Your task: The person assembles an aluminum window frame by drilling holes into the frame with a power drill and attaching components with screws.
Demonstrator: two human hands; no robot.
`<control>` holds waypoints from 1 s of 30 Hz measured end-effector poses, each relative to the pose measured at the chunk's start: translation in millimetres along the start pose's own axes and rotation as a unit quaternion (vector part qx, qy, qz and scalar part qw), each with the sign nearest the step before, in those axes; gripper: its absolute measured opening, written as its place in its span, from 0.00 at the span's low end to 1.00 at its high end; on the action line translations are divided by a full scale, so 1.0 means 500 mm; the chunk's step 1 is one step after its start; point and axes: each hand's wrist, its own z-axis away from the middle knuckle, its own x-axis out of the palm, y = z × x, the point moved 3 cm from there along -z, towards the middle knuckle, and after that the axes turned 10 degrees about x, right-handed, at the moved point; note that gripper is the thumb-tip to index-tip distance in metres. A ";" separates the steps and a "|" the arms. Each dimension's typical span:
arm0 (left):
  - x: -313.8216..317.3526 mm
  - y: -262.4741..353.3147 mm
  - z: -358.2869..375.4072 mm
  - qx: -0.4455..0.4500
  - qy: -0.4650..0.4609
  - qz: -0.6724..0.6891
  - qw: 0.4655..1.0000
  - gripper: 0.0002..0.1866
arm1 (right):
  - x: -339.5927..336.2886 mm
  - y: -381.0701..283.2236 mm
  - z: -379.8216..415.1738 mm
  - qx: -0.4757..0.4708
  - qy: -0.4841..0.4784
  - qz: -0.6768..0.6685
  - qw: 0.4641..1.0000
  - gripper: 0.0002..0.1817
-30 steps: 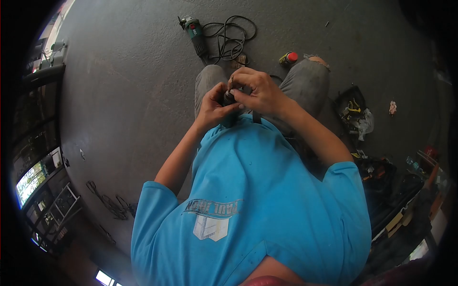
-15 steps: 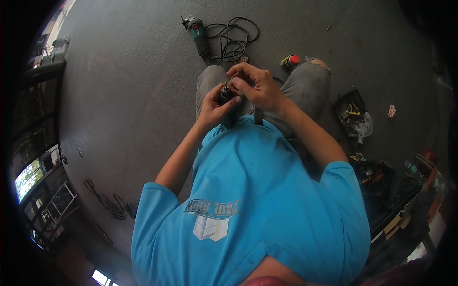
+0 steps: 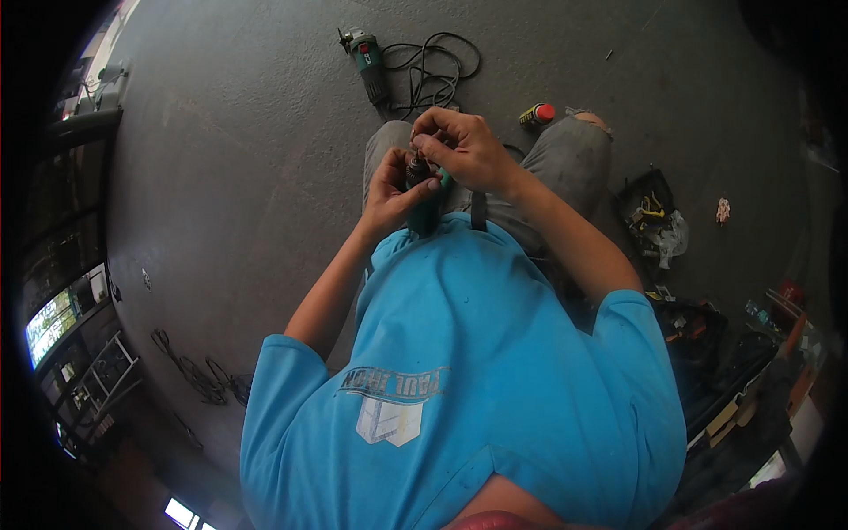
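The left hand [image 3: 389, 196] is wrapped around the dark chuck [image 3: 418, 171] of a green drill [image 3: 426, 215], which sits between the hands. Just above the chuck, the right hand [image 3: 464, 152] has thumb and fingers curled nearly together; whether they grip anything small, I cannot tell. Beyond both hands lies a corded grinder [image 3: 369, 69]; a red-capped can [image 3: 537, 116] lies right of them.

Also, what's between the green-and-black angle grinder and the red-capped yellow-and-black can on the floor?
Head view: from the grinder, its looped black cable, then bare grey floor up to the can.
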 end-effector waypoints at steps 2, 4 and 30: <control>-0.004 0.005 0.002 -0.005 0.006 0.013 1.000 0.17 | -0.004 0.000 0.001 0.045 -0.028 -0.002 0.999 0.08; -0.003 0.006 0.007 -0.014 -0.030 0.053 0.998 0.17 | -0.007 -0.001 0.004 0.046 -0.034 -0.010 0.998 0.09; 0.029 0.000 -0.026 -0.069 0.032 -0.067 0.995 0.08 | -0.001 0.010 -0.012 -0.020 0.021 0.010 1.000 0.13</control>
